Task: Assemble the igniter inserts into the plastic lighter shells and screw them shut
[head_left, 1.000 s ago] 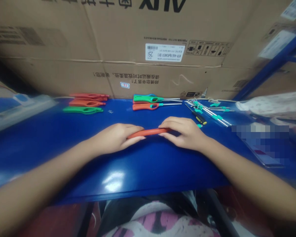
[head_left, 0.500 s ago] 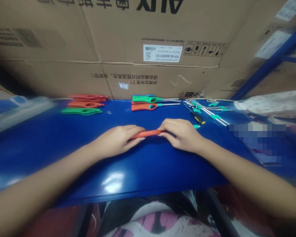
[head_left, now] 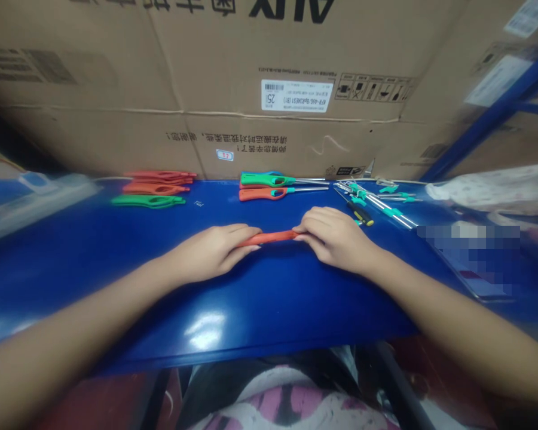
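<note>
An orange lighter handle (head_left: 274, 237) is held edge-on above the blue table, between my two hands. My left hand (head_left: 215, 251) pinches its left end with thumb and fingers. At its right end, my right hand (head_left: 334, 239) is closed on it, and the fingers hide that tip. Behind the hands lie lighters with metal tubes, a green one (head_left: 266, 179) above an orange one (head_left: 260, 193). Just beyond my right hand is a screwdriver (head_left: 360, 213) with a black and yellow handle.
Red and orange lighter handles (head_left: 156, 189) lie at the back left, with a green handle (head_left: 147, 202) in front. Metal tubes with teal parts (head_left: 381, 203) lie at the back right. A large cardboard box (head_left: 224, 71) stands behind the blue table (head_left: 269, 310). A phone-like slab (head_left: 484, 280) is at right.
My right hand has risen slightly and shifted a little right. The orange handle now tilts up toward its right end, and more of its side shows. Both hands keep their grip.
</note>
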### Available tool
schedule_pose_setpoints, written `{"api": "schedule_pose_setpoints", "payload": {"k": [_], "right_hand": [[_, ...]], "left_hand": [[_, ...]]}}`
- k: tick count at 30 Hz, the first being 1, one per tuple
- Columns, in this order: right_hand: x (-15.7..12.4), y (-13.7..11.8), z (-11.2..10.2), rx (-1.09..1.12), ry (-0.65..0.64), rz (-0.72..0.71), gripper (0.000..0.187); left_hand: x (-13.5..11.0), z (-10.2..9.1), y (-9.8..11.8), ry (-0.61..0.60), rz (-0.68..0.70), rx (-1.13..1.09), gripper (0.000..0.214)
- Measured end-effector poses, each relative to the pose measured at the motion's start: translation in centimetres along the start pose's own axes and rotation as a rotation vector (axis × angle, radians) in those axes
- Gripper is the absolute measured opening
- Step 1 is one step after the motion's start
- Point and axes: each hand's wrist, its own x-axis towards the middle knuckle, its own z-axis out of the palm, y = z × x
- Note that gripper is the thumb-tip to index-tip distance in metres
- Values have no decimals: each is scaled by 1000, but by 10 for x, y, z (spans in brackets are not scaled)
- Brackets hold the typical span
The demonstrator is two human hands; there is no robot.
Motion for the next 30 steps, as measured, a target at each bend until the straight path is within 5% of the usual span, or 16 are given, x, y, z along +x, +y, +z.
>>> {"api": "schedule_pose_setpoints", "payload": {"k": [3,8,15,30], "right_hand": [[1,2,-5,-6,-59,65,15],[-5,30,-20,-251,-77,196,46],[-15,63,-30,-295,-155,284,22],[0,10,-10,-93,-76,5,8]], "left_hand": [[1,-3,-3,-9,-12,53,40],[2,-9,-8,9,-33,127,42],[3,-11,-13,37,-79,161,41],[5,1,4,-24,-102,-313,34]]}}
